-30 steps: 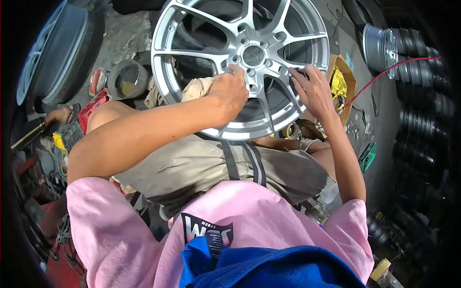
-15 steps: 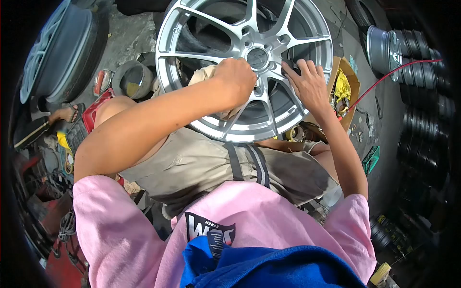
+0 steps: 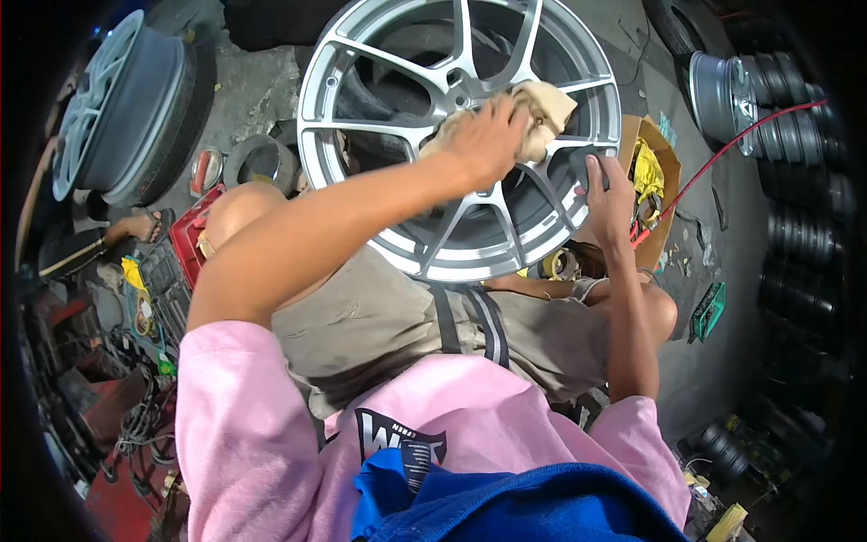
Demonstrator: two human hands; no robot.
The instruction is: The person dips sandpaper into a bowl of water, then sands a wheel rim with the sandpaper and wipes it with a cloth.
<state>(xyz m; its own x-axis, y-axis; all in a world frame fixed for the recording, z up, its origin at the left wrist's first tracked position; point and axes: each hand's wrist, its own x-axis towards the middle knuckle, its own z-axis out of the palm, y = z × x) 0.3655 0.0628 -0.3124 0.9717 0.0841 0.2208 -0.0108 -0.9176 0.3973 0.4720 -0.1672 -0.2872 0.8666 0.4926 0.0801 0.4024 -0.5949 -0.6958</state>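
A silver multi-spoke wheel rim (image 3: 321, 125) leans face up across the front of my lap. My left hand (image 3: 488, 140) is closed on a crumpled beige cloth (image 3: 545, 113), which lies pressed over the hub and the spokes to its right. At the rim's right side, my right hand (image 3: 611, 194) has its thumb and fingers around a dark grey flat piece (image 3: 582, 170). That piece is partly covered by the fingers, and its exact kind is unclear. The left hand looks slightly blurred.
An open cardboard box (image 3: 670, 167) with yellow wrapping stands right of the rim. A red hose (image 3: 722, 144) runs beside it. Stacked wheels (image 3: 795, 172) line the right; another wheel with a tyre (image 3: 126, 108) stands at left. Near a red case (image 3: 187, 237) is another person's sandalled foot (image 3: 144, 224).
My left hand has moved right across the hub, bringing the cloth from the left spokes over the centre. My right hand has drawn off the spoke toward the rim's right edge, gripping the grey piece.
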